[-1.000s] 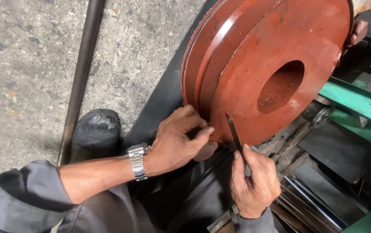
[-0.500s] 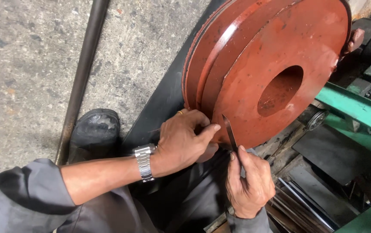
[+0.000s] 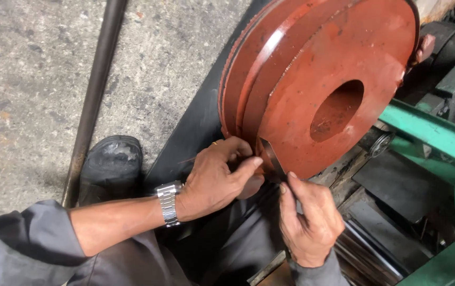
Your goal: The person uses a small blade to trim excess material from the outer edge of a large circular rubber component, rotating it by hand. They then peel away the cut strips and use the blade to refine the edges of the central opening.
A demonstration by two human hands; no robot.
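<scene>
Left hand: The left hand (image 3: 218, 182) rests against the bottom edge of the big red metal wheel (image 3: 323, 85). Its fingers are curled and the thumb presses beside the thin dark metal strip (image 3: 271, 158). A silver watch (image 3: 168, 203) sits on the wrist.

Right hand: The right hand (image 3: 309, 222) is pinching the lower end of the thin dark metal strip between thumb and fingers. The grip is pressed together on it.

Strip: It points up and touches the wheel's rim, just beside the left thumb.

Wheel: It is round, painted red, and has a big hole in the middle. It stands on its edge, tilted, at the top right of the view.

What could go wrong: The strip looks thin and may be sharp. If it slips off the rim, I think it could poke the left thumb, which is so close. The wheel looks heavy. If it rolls or tips, it could pinch the fingers under it.

Surface: The floor (image 3: 26, 79) is rough grey concrete. A long dark pipe (image 3: 95, 95) lies across it, near a black shoe (image 3: 112, 164).

Room: A green metal frame (image 3: 434, 137) and dark machine parts are on the right. It looks like a workshop.
</scene>
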